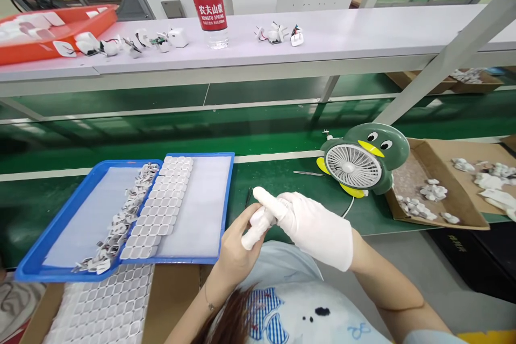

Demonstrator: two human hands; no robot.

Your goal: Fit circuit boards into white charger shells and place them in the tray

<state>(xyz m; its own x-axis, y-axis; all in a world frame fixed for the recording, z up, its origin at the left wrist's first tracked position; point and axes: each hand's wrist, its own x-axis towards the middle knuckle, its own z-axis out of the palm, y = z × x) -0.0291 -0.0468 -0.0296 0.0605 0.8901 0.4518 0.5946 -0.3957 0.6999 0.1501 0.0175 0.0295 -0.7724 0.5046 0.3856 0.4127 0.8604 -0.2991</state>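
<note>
My right hand (308, 223) wears a white cloth glove (318, 231) that reaches past the wrist. Its index finger points out to the left, while the other fingers are partly hidden. My bare left hand (237, 247) is closed on the glove's fingers, pinching the white fabric between thumb and fingers. Both hands meet in front of my body, just over the near edge of the green table. Left of them is a blue tray (230, 193) with rows of white square casings (165, 204). A second blue tray (36, 250) holds small white wired parts (121, 223).
A green bird-shaped fan (387, 158) stands right, near metal tweezers (309, 173) and a cardboard box (455, 215) with white parts. On the shelf (342, 27) are a water bottle (209, 5), loose parts and an orange tray (92, 19). More casings (105, 306) fill a box below the trays.
</note>
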